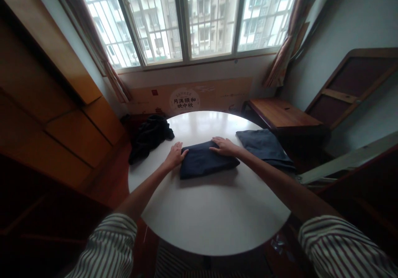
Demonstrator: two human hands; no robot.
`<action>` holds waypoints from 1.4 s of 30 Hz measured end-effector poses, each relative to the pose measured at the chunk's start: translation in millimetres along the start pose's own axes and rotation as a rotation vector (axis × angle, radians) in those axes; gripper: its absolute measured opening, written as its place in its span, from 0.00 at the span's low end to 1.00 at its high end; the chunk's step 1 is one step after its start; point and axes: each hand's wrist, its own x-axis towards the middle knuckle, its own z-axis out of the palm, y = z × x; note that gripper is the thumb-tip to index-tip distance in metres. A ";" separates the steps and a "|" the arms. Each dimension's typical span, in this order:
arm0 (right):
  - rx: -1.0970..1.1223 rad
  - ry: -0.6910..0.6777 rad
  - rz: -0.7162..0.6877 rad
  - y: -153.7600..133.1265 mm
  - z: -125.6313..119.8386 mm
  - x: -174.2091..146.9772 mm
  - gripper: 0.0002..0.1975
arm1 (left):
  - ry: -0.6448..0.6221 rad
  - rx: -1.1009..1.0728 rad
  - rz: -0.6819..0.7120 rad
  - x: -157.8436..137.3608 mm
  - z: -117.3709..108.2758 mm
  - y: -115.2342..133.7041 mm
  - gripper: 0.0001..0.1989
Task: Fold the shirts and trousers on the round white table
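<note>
A folded dark navy garment (207, 162) lies in the middle of the white round table (214, 220). My left hand (175, 157) is at its left edge, with the thumb over the upper left corner and the fingers stretched out beside it. Across the upper right part of the cloth rests my right hand (226, 147), palm down and fingers extended. Neither hand is closed round the cloth. To the right, a second folded dark garment (263, 144) sits at the table's edge. Its exact kind is not clear, nor is that of the first.
Crumpled black clothing (151, 135) hangs over the table's left rim. Behind on the right stands a wooden side table (284, 112), with a wooden framed panel (348, 87) leaning beyond it. Wooden cabinets (74, 133) line the left, and a barred window (186, 21) spans the back.
</note>
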 end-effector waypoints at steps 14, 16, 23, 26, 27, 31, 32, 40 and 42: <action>0.068 0.160 -0.006 4.4 23.4 3.4 0.31 | -0.068 -0.700 -0.499 2.5 8.4 15.0 0.13; 0.107 0.160 0.003 6.2 17.8 3.9 0.32 | -0.083 -0.683 -0.513 4.0 4.3 13.5 0.16; 0.486 -0.099 0.178 22.2 -30.2 13.2 0.27 | -0.156 -0.494 -0.377 18.1 -5.7 14.4 0.21; 0.690 -0.242 0.188 24.3 -54.6 8.1 0.22 | -0.382 -0.539 -0.330 20.9 -9.4 22.8 0.25; 0.710 -0.237 0.165 22.7 -63.4 4.3 0.21 | -0.428 -0.504 -0.271 21.3 -12.9 28.3 0.22; 0.475 0.127 -0.040 4.4 -102.2 -22.4 0.13 | -0.157 -0.153 0.194 18.3 -42.1 64.9 0.11; 0.390 0.263 -0.120 -2.1 -110.2 -31.8 0.12 | -0.048 -0.063 0.323 14.9 -51.3 75.3 0.11; -0.121 0.516 -0.650 -32.1 -43.8 -128.8 0.21 | 0.063 0.554 0.940 -80.1 -58.8 64.1 0.16; -0.170 0.430 -0.662 -35.9 -3.1 -156.5 0.22 | -0.028 0.625 0.989 -114.4 -48.5 43.1 0.16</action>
